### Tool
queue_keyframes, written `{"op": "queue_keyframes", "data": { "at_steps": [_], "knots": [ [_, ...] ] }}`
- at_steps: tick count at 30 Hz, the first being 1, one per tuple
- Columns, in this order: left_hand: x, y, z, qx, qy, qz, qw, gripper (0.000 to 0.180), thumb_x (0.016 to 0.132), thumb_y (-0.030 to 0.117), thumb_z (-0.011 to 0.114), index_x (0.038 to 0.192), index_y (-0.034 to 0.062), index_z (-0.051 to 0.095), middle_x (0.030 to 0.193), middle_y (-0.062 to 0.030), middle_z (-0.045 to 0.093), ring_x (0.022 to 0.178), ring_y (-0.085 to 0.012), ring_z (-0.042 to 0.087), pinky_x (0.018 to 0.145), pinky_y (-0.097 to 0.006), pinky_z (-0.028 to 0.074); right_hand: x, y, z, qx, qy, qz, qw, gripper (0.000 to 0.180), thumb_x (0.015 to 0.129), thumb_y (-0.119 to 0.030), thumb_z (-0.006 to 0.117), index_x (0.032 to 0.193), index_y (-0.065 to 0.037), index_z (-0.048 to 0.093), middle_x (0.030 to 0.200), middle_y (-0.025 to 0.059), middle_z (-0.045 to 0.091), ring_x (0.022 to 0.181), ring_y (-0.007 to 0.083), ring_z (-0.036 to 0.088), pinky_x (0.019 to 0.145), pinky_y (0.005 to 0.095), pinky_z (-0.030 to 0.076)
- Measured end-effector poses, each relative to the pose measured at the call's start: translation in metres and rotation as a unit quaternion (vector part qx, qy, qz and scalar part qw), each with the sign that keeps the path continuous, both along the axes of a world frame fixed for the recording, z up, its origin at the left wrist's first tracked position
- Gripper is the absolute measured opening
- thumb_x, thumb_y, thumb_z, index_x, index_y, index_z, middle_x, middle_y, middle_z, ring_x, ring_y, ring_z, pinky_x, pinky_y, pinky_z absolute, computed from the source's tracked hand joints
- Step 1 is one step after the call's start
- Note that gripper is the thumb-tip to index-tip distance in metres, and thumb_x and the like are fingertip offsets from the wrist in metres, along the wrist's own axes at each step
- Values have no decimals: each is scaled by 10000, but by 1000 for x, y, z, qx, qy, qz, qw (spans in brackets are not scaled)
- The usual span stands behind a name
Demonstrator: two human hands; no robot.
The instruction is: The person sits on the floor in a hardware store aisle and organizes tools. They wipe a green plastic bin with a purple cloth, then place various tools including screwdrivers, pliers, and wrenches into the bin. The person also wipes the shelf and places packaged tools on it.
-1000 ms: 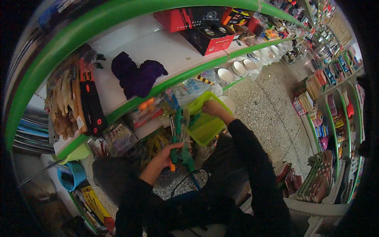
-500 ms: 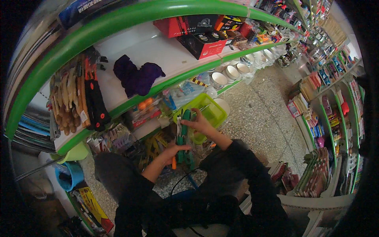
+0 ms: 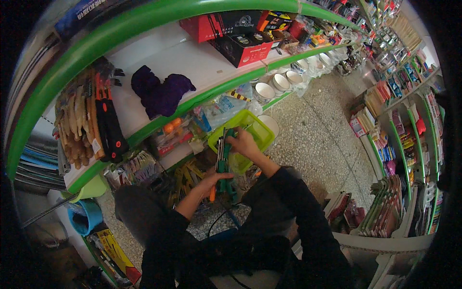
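Between my hands is an upright bundle of long green tools (image 3: 222, 164) with thin pale metal parts; I cannot make out their exact kind. My left hand (image 3: 210, 183) is closed around the lower part, its thumb lying across the front. An orange handle (image 3: 212, 193) sticks out below that hand. Higher up, my right hand (image 3: 243, 143) grips the top end from the right, fingers bent round it. Just behind the bundle stands a lime-green plastic basket (image 3: 263, 126). Several yellow-handled tools (image 3: 185, 179) lie left of my left hand.
A green-edged white shelf (image 3: 168, 43) carries gloves (image 3: 72, 118), a purple cloth (image 3: 159, 91) and red-and-black boxes (image 3: 243, 48). White bowls (image 3: 264, 91) stand lower down. A blue bucket (image 3: 85, 216) is at left; folded mats (image 3: 385, 207) stand at right on the speckled floor (image 3: 317, 130).
The view has shifted slightly. My right hand stays at the bundle's top with its fingers more curled, and the bundle's upper end has turned a little. My left hand keeps its hold.
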State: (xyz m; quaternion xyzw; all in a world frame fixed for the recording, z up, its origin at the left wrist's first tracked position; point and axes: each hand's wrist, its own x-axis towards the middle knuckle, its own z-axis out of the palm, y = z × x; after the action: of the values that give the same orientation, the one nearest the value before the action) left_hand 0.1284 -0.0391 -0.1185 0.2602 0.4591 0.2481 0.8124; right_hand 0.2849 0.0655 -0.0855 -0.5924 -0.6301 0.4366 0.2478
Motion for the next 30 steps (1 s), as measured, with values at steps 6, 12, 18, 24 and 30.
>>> {"op": "queue_keyframes", "data": {
  "at_steps": [6,12,18,24,30],
  "knots": [
    [2,2,6,24,12,12,1000,348,717,215,699,983,52,542,910,-71,615,872,-172,579,799,-329,451,1,3,-2,-60,-3,5,998,611,720,-348,685,1115,45,435,793,158,608,602,202,610,513,328,487],
    [-7,1,-5,-19,-34,1,999,317,752,262,668,965,57,552,832,-52,606,723,-159,593,641,-299,488,-8,-1,10,-130,101,12,986,623,669,-361,752,1099,-26,450,827,46,577,641,126,562,501,267,449],
    [-10,-3,27,-104,-127,115,980,315,776,338,636,933,72,573,753,-32,596,618,-137,590,518,-277,493,-3,-5,22,-204,231,0,951,478,707,-309,727,1054,-83,488,845,11,580,632,120,533,583,282,462],
    [-13,0,-3,-91,-146,124,977,365,778,402,619,938,79,567,760,-32,596,644,-140,597,543,-278,500,-5,-4,24,-229,250,-13,941,495,712,-308,718,1082,-66,495,869,20,585,657,128,535,564,284,479],
    [-1,-14,62,-5,-136,196,971,435,782,456,602,991,78,549,822,-54,593,677,-169,600,610,-303,510,-2,-7,22,-209,197,-26,958,433,738,-345,689,1005,-43,532,824,24,568,627,121,533,518,268,478]
  ]
}}
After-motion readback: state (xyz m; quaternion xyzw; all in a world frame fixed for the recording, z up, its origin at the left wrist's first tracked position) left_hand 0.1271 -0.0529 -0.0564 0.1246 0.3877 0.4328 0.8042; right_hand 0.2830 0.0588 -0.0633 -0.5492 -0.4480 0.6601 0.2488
